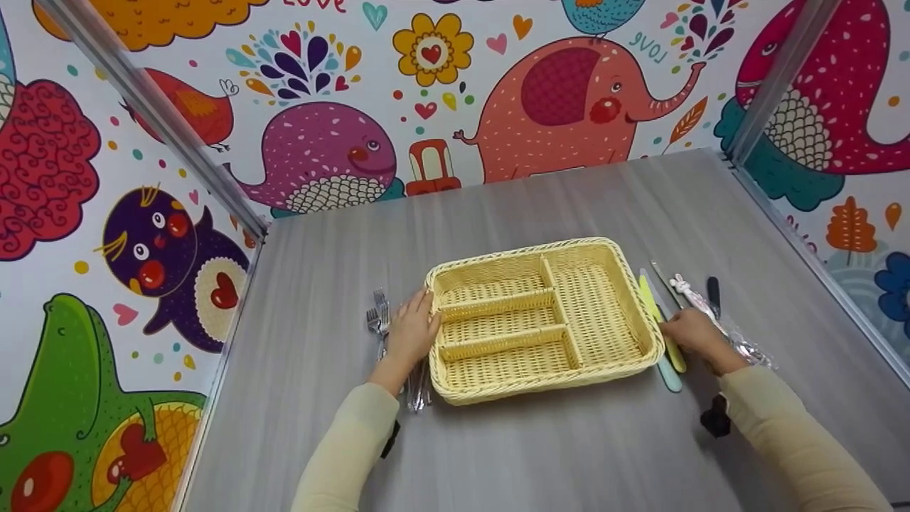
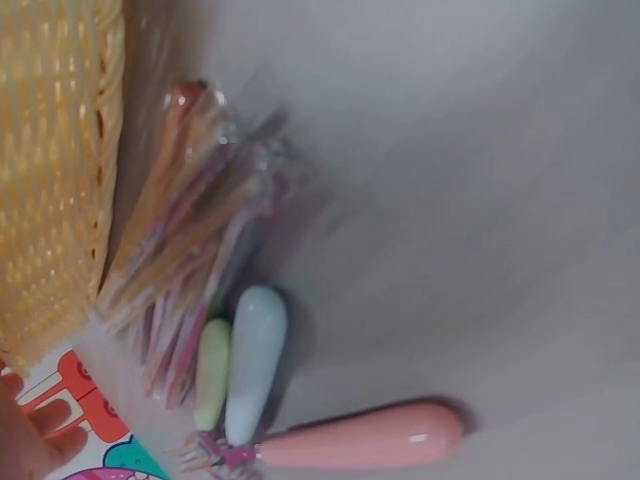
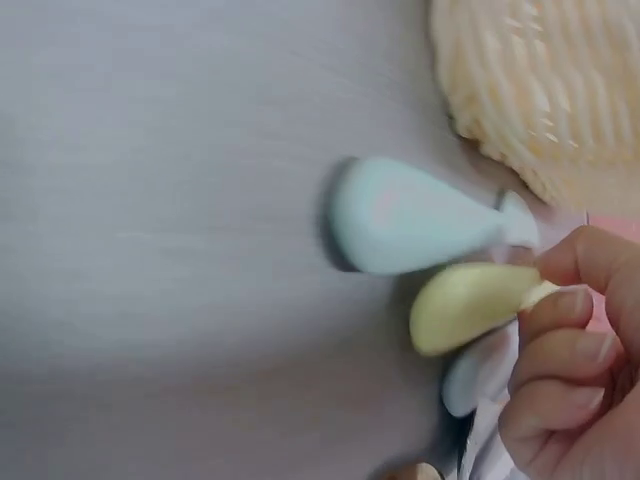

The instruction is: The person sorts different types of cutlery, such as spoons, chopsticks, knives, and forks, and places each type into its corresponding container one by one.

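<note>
A pale yellow woven basket (image 1: 597, 306) with several compartments stands between both hands. My left hand (image 1: 411, 333) rests with extended fingers against its left rim. Beside that hand lie forks (image 1: 374, 320). The left wrist view shows a pink handle (image 2: 360, 437), a mint handle (image 2: 255, 350), a small green handle (image 2: 212, 370) and clear-wrapped utensils (image 2: 180, 240). Right of the basket, my right hand (image 1: 697, 333) pinches a yellow knife (image 3: 465, 305) near the neck of its handle. Next to it lies a mint-handled knife (image 3: 400, 215). The right fingers partly hide the yellow knife.
Beyond the right hand lie a utensil with a white rabbit-shaped end (image 1: 684, 284), a dark handle (image 1: 713, 288) and clear-wrapped cutlery (image 1: 755, 352). The grey table (image 1: 341, 249) is bounded at the back and sides by cartoon-printed panels (image 1: 441, 114) with metal corner posts.
</note>
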The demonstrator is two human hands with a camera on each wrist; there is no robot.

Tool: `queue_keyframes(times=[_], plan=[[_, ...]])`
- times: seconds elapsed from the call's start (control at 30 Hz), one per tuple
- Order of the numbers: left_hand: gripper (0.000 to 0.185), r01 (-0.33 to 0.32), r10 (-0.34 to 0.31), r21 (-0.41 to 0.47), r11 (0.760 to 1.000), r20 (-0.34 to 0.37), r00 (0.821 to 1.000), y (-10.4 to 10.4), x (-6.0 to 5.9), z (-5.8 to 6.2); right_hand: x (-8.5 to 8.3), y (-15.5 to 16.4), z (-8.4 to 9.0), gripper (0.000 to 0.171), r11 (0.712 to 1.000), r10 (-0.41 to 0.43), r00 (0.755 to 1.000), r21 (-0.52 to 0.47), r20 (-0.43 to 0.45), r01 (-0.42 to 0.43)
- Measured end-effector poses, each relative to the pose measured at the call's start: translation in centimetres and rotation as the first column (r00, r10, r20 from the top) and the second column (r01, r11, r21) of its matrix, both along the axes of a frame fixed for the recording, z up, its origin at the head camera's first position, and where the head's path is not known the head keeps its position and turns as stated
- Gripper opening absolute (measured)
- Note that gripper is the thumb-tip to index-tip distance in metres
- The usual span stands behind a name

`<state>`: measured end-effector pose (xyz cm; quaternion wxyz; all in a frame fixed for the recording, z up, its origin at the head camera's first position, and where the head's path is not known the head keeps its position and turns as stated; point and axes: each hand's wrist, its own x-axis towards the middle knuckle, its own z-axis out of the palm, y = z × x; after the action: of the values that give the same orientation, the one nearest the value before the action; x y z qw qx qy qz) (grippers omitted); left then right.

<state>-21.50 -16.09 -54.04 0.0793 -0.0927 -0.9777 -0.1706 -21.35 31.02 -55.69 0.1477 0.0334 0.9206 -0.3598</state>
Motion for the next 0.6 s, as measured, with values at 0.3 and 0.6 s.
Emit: queue_keyframes(times=[0.3,0.6], plan=[[0.045,0.001,0.0,0.066,0.998,-0.02,1.0,0.0,0.1,-0.4,-1.8,-0.6,5.4,0.025,0.984,-0.115,0.993,-0.137,0.008,0.115],[0.044,-0.007,0.008,0.097,0.995,-0.015,1.0,0.1,0.3,-0.3,-3.7,-8.1,8.3,0.026,0.985,0.058,0.998,-0.166,0.009,-0.055]])
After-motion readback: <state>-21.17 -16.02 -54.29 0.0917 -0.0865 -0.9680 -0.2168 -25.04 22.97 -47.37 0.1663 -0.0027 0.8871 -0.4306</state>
